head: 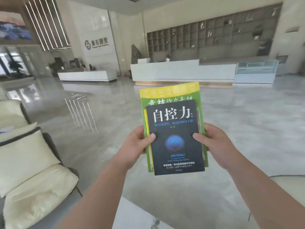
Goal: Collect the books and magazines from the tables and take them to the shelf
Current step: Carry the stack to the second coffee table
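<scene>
I hold a small stack of books out in front of me at chest height. On top lies a dark book [175,139] with white title characters and a blue globe. Under it sits a larger green and yellow magazine [170,95], sticking out at the top and sides. My left hand [137,142] grips the stack's left edge, thumb on the dark cover. My right hand [212,142] grips the right edge the same way. A big wall shelf [214,37] with many cubbies stands far ahead, behind a long counter.
A cream armchair [33,179] with cushions stands close on my left. A long white counter [183,70] and a glass display case [255,70] lie ahead, a smaller reception desk [87,75] to the left. Glossy open floor stretches between. A pale table edge [287,180] shows at right.
</scene>
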